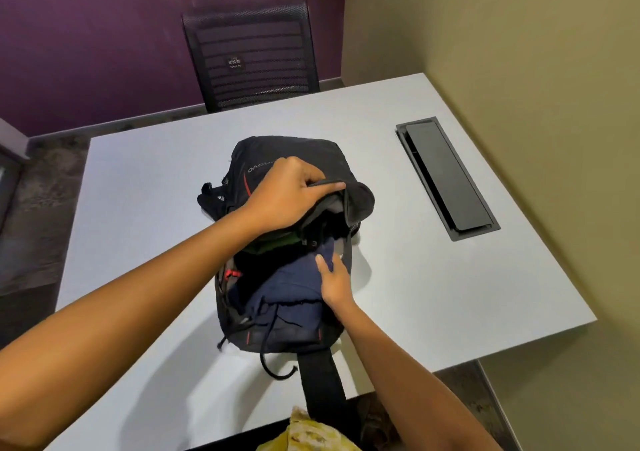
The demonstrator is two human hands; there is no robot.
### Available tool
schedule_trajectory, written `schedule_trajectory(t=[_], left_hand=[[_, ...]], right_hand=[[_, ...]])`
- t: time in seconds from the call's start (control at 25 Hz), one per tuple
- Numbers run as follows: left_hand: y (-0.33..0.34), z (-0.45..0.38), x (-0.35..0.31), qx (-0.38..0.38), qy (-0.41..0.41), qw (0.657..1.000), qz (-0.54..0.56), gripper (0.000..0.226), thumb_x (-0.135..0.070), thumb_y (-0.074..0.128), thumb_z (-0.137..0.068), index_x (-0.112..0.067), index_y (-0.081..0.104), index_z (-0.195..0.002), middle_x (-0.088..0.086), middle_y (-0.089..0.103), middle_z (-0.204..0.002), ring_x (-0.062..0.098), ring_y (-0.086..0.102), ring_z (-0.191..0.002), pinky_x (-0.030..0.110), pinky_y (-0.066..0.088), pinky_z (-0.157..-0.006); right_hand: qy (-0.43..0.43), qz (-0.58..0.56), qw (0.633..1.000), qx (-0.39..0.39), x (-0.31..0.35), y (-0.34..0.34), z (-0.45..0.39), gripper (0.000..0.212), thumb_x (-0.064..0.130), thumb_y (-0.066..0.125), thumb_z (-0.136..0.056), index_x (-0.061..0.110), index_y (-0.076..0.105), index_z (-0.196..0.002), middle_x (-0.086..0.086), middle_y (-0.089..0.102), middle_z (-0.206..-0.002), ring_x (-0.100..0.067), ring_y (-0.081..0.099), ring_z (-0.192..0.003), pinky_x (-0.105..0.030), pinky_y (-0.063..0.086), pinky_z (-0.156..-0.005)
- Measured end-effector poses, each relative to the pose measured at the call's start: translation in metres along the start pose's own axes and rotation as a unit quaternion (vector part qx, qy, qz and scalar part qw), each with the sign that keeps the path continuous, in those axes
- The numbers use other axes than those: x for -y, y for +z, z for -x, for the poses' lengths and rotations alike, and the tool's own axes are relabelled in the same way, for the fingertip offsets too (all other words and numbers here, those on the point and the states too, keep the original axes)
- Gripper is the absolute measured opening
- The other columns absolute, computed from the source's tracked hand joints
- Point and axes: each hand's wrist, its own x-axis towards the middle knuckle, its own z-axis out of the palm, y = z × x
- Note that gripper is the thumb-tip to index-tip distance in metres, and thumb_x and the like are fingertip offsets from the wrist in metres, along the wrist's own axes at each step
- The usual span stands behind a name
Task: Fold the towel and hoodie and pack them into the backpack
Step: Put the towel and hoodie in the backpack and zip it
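The black backpack (pixel 277 160) lies flat in the middle of the white table (pixel 145 180), its main compartment unzipped and gaping toward me. The navy hoodie (pixel 291 288) sits inside the near half of the opening, bunched rather than neatly flat, and 1 dark drawcord (pixel 268 350) trails out over the near edge of the bag onto the tabletop. Deeper in, just beyond the hoodie, I can see a strip of green fabric (pixel 277 243); I cannot tell for sure whether that is the towel.

My left hand (pixel 287 198) reaches across the bag from the left and grips the edge of the top flap, fingers curled around the zipper rim and holding it lifted off the contents. My right hand (pixel 334 277) lies on the right side of the hoodie with fingers nearly straight, pressing the cloth down against the inner right wall of the bag; it holds nothing.

A wide black strap (pixel 322 381) runs from the near end of the backpack over the table's near edge. Below it, at the bottom of the view, is a bit of yellow patterned cloth (pixel 308 433).

To the right on the table is a long black cable hatch (pixel 446 177) set into the surface, well apart from the bag. On the far side stands a black mesh chair (pixel 249 56) against a purple wall (pixel 86 35).
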Motion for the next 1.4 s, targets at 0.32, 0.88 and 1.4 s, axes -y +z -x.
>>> schedule_trajectory(t=[0.32, 0.88, 1.4], left_hand=[[-0.004, -0.005, 0.026, -0.050, -0.028, 0.996, -0.062, 0.051, -0.065, 0.061, -0.085, -0.018, 0.072, -0.068, 0.001, 0.066, -0.062, 0.021, 0.062, -0.062, 0.047, 0.053, -0.063], [0.039, 0.061, 0.087, 0.271, 0.099, 0.882, -0.372, 0.135, -0.094, 0.062, -0.051, -0.042, -0.005, -0.157, -0.011, -0.023, -0.164, 0.026, -0.025, -0.151, 0.080, -0.017, -0.102], [0.086, 0.070, 0.095, 0.154, 0.072, 0.856, -0.488, 0.150, -0.097, 0.058, -0.044, -0.032, -0.015, -0.157, 0.002, -0.020, -0.166, 0.037, -0.016, -0.152, 0.083, -0.001, -0.102]], right_hand=[[-0.133, 0.232, 0.963, 0.021, -0.003, -0.040, 0.019, 0.056, 0.061, 0.036, -0.098, 0.015, 0.052, -0.127, -0.005, 0.062, -0.122, -0.026, 0.061, -0.109, -0.038, 0.050, -0.091], [-0.335, 0.634, 0.681, 0.144, -0.011, -0.069, 0.065, 0.053, 0.068, 0.061, -0.075, 0.019, 0.071, -0.092, -0.003, 0.071, -0.093, -0.025, 0.062, -0.092, -0.037, 0.034, -0.085], [-0.369, 0.632, 0.639, 0.236, 0.017, -0.027, 0.096, 0.028, 0.039, 0.056, -0.097, 0.016, 0.072, -0.095, -0.006, 0.071, -0.086, -0.029, 0.059, -0.087, -0.038, 0.024, -0.080]])
